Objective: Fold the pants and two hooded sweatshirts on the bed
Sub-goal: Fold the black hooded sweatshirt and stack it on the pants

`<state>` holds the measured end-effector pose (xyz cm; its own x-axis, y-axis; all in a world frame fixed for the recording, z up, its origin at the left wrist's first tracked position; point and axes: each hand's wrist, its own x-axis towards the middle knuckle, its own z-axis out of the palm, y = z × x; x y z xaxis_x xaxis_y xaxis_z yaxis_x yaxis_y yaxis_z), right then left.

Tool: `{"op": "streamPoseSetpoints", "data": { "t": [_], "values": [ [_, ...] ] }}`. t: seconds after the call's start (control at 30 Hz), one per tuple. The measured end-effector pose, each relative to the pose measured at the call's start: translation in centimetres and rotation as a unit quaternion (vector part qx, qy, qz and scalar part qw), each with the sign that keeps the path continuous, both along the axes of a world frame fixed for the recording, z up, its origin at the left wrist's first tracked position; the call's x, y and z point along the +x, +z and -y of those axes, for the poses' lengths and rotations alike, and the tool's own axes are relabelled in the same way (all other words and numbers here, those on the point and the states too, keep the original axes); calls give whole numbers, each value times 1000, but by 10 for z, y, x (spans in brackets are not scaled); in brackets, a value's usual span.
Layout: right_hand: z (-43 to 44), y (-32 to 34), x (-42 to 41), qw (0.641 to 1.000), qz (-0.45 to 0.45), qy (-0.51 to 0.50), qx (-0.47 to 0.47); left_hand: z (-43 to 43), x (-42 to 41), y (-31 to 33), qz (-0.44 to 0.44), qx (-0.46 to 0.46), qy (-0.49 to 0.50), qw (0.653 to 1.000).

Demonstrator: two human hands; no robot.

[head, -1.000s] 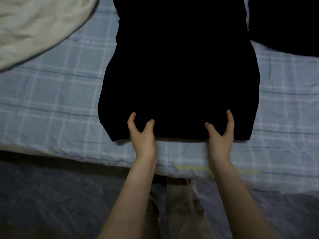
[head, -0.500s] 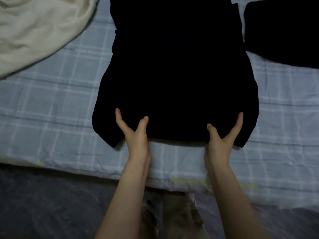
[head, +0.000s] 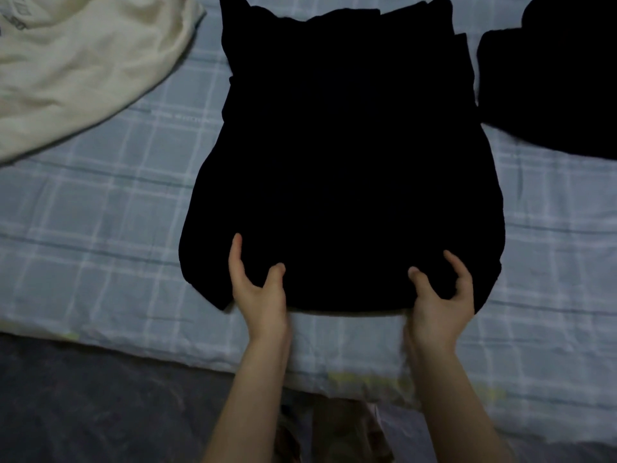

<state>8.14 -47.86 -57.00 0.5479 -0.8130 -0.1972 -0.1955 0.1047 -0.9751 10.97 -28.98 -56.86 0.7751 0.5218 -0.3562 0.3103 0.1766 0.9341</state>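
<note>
A black garment [head: 340,168], folded into a thick, rounded bundle too dark to make out, lies on the blue plaid bed [head: 100,212] near its front edge, a rumpled cream garment [head: 76,68] lying apart to its left and a second black garment [head: 551,85] just beside its far right corner.

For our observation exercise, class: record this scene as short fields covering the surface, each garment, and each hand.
Surface: bed, pale blue checked sheet
Centre: black garment, partly folded, lying flat
Upper left: cream garment, crumpled
Upper right: second black garment, cut off by the frame
Left hand: grips the black garment's near edge
Right hand: grips the same edge, further right
</note>
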Motion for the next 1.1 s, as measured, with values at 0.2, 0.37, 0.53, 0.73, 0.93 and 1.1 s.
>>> {"op": "streamPoseSetpoints", "data": {
  "t": [0.2, 0.37, 0.53, 0.73, 0.93, 1.1],
  "values": [
    [13, 2, -47, 996, -57, 67, -30, -15, -48, 4, -33, 28, -57, 997],
    [26, 18, -56, 991, -63, 114, -12, -26, -47, 20, -21, 54, -99, 993],
    [37, 55, -35, 985, -6, 142, -96, -29, -19, 50, 46, 82, -122, 988],
    [56, 95, 35, 977, 47, 173, -119, -25, 46, 82, 110, 120, -158, 974],
    [74, 109, 94, 970, 45, 202, -129, -18, 107, 86, 125, 134, -174, 967],
    [96, 111, 150, 950, 46, 238, -197, -12, 168, 82, 145, 157, -190, 958]
  ]
}}
